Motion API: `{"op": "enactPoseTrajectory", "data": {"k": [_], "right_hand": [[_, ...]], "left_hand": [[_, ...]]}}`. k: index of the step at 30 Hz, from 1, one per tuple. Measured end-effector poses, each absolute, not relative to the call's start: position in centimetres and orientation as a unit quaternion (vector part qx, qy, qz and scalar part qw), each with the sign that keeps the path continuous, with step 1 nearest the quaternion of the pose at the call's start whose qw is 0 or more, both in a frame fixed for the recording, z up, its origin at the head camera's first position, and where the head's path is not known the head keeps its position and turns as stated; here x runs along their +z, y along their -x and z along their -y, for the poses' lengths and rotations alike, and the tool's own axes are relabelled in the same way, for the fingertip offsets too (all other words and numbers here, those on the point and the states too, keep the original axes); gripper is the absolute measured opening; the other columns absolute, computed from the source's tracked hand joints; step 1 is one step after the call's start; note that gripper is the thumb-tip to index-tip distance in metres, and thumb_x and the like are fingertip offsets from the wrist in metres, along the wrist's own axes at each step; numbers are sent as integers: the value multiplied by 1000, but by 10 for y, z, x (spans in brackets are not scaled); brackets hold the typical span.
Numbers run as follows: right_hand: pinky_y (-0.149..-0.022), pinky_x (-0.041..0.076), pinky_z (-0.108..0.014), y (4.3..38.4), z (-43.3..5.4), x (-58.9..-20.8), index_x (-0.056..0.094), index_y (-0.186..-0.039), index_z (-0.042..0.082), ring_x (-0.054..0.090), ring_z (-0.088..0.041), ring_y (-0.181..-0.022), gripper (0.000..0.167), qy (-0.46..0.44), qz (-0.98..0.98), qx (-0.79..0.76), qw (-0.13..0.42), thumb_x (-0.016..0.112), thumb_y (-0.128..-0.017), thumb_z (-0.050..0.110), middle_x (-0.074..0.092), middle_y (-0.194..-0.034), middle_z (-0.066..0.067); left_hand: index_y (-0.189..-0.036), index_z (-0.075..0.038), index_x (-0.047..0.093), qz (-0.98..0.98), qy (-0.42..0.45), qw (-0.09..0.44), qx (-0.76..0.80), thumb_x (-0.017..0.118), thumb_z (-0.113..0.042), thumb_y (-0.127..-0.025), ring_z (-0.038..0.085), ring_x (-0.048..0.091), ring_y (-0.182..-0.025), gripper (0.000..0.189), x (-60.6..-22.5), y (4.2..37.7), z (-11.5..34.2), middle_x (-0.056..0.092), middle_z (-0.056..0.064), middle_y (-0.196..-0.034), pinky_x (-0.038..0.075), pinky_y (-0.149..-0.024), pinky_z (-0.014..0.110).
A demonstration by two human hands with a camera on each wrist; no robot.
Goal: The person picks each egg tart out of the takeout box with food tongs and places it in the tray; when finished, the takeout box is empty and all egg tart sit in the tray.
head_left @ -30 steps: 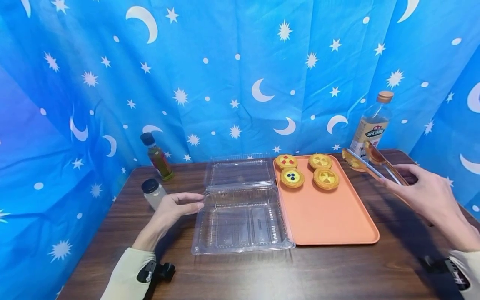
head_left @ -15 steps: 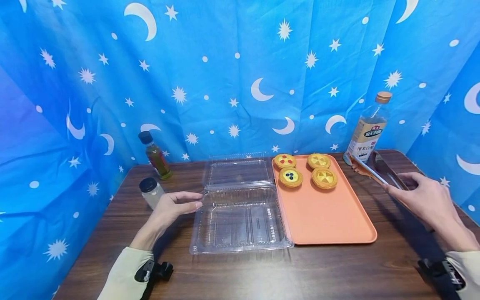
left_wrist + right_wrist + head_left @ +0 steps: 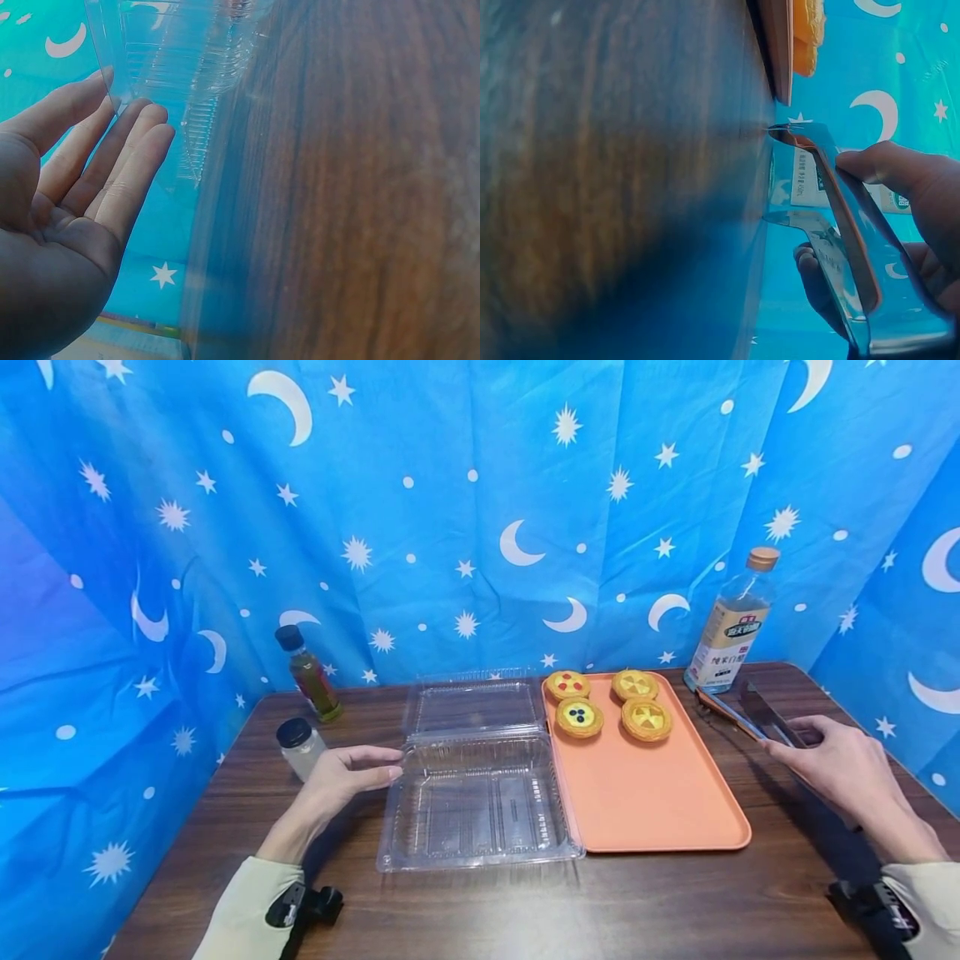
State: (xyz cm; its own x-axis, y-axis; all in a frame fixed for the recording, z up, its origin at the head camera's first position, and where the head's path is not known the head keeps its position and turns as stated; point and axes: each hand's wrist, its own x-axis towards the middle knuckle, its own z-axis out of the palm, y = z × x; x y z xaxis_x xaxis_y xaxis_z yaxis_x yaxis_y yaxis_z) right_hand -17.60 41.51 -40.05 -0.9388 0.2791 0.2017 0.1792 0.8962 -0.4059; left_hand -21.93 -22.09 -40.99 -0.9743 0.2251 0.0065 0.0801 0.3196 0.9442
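Observation:
My left hand (image 3: 335, 785) is at the left rim of a clear plastic container (image 3: 480, 862), whose hinged lid (image 3: 476, 703) lies back. In the left wrist view, thumb and finger of the left hand (image 3: 82, 195) pinch the container's edge. On the right, my right hand (image 3: 843, 768) grips shiny metal tongs (image 3: 738, 717). The right wrist view shows the tongs (image 3: 847, 232) between thumb and fingers, their two tips apart, at the tabletop, with nothing between them. Several egg tarts (image 3: 647, 720) sit at the back of an orange tray (image 3: 652, 810), between the hands.
A tall label-wrapped bottle (image 3: 726, 647) stands just beyond the tongs' tips. At the back left are a small dark-capped oil bottle (image 3: 315, 685) and a black-lidded jar (image 3: 302, 752), close behind the left hand. A blue star-patterned cloth (image 3: 420, 527) hangs behind the wooden table (image 3: 480, 918).
The right hand has lowered the tongs from in front of the bottle to the tabletop beside it. The left hand has stayed at the container's rim.

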Motion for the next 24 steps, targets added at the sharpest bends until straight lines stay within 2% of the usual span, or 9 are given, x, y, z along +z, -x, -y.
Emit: {"op": "enactPoseTrajectory", "data": {"k": [5,12,16,20,24], "right_hand": [[-55,45,-43,178,-414,-399,54,-122,-22,61,-44,-77,70,107,968,188,124,78,-93,38,66,-86,-32],[-67,52,-61,182,-413,-401,50,-121,-25,62,-55,-85,77,100,973,181,101,79,-93,41,63,-98,-42],[-67,53,-59,183,-413,-402,48,-121,-26,62,-53,-83,84,101,975,182,79,80,-92,45,62,-95,-41],[-71,52,-63,182,-415,-400,47,-122,-26,59,-56,-88,91,98,977,180,61,79,-92,53,60,-101,-45],[-75,51,-66,181,-416,-399,46,-122,-27,57,-58,-91,93,105,978,174,56,79,-92,54,58,-103,-46]], "left_hand": [[-122,-2,78,-814,-93,56,570,87,-23,-92,20,72,-109,38,-410,219,222,77,12,-120,55,-93,27],[-122,-1,78,-815,-92,55,570,87,-22,-91,20,72,-109,38,-410,219,223,77,12,-120,55,-94,27],[-122,-1,78,-813,-94,53,572,87,-22,-92,20,72,-109,38,-412,219,223,77,12,-119,55,-93,27],[-121,-2,78,-815,-92,49,570,87,-21,-91,20,70,-111,37,-413,219,221,78,11,-117,54,-94,28],[-121,-4,79,-816,-91,49,568,87,-23,-91,19,70,-111,36,-414,220,219,78,9,-118,54,-95,28]]}}
